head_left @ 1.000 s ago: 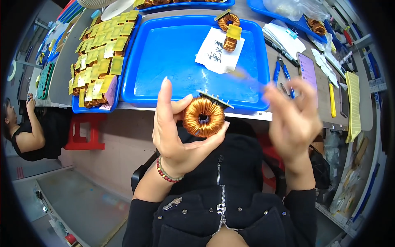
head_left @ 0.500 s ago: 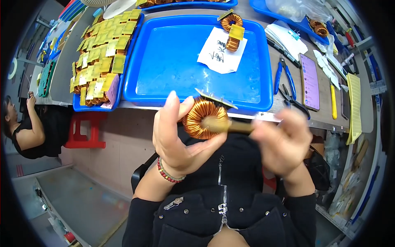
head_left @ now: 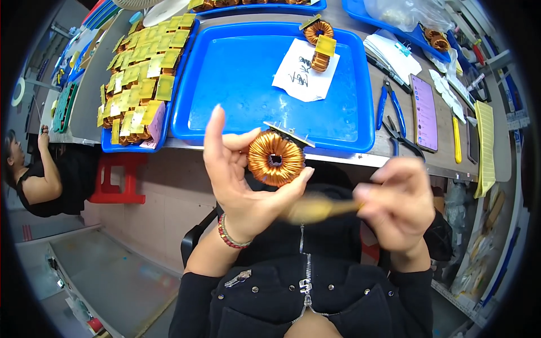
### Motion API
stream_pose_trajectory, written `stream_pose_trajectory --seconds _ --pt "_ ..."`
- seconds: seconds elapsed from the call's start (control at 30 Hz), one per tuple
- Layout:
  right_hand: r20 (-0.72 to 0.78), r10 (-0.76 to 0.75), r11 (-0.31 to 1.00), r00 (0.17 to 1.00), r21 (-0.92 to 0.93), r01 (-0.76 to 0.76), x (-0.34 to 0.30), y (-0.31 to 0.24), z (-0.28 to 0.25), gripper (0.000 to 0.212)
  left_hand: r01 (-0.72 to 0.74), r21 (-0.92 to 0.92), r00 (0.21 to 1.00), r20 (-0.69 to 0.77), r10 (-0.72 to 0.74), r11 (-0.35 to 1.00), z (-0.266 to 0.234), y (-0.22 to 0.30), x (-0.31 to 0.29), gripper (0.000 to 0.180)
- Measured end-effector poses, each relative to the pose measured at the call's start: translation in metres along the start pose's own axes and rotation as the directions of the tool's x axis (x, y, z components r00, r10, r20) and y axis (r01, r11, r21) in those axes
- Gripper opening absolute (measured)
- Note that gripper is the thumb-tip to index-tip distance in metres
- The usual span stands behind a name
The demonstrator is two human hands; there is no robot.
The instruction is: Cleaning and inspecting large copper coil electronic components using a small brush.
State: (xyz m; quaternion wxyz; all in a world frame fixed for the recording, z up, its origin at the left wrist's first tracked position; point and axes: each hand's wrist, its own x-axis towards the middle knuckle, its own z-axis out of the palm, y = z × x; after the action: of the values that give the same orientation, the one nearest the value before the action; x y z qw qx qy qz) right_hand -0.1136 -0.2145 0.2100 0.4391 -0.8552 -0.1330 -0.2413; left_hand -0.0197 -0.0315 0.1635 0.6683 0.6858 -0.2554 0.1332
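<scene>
A copper-wound toroidal coil point(head_left: 275, 159) with a small flat board point(head_left: 288, 134) along its upper edge is gripped between the thumb and fingers of my left hand point(head_left: 239, 172). Its central hole faces up at me. My right hand point(head_left: 397, 205) pinches the thin end of a yellow-brown tool point(head_left: 313, 209) with a broad far end. Motion smears the tool, so its kind is unclear; it lies just below the coil, near my left thumb. Beyond the coil is a blue tray point(head_left: 236, 138) holding a white paper point(head_left: 296, 84) and two more coils point(head_left: 321, 62).
A second blue tray point(head_left: 160, 147) at left holds rows of coils with yellow boards point(head_left: 147, 67). At right lie blue-handled cutters point(head_left: 389, 104), dark pliers point(head_left: 401, 135), a phone point(head_left: 424, 112) and a yellow-handled tool point(head_left: 457, 139). A red stool point(head_left: 121, 180) and another person point(head_left: 42, 174) are at far left.
The tool in my right hand has moved off the coil's face, downward and slightly right. My left hand has tilted the coil a little, and its central hole now shows.
</scene>
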Motion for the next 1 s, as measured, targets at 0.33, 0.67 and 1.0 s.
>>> stream_pose_trajectory --seconds 0.33,0.67,1.0 --pt "-0.123 0.006 0.811 0.992 -0.58 -0.076 -0.023 0.028 0.023 0.021 0.415 -0.573 0.906 0.184 -0.382 0.707 -0.006 0.009 0.01 0.088" --pt "-0.307 0.029 0.951 0.951 -0.285 -0.12 -0.019 0.041 0.014 0.021 0.599 -0.744 0.75 0.393 -0.532 0.294 -0.004 0.019 0.01 0.057" --pt "-0.342 -0.172 0.974 0.924 -0.202 0.106 0.005 0.029 0.021 0.024 0.573 -0.814 0.711 0.552 -0.435 -0.096 -0.003 0.018 0.011 0.05"
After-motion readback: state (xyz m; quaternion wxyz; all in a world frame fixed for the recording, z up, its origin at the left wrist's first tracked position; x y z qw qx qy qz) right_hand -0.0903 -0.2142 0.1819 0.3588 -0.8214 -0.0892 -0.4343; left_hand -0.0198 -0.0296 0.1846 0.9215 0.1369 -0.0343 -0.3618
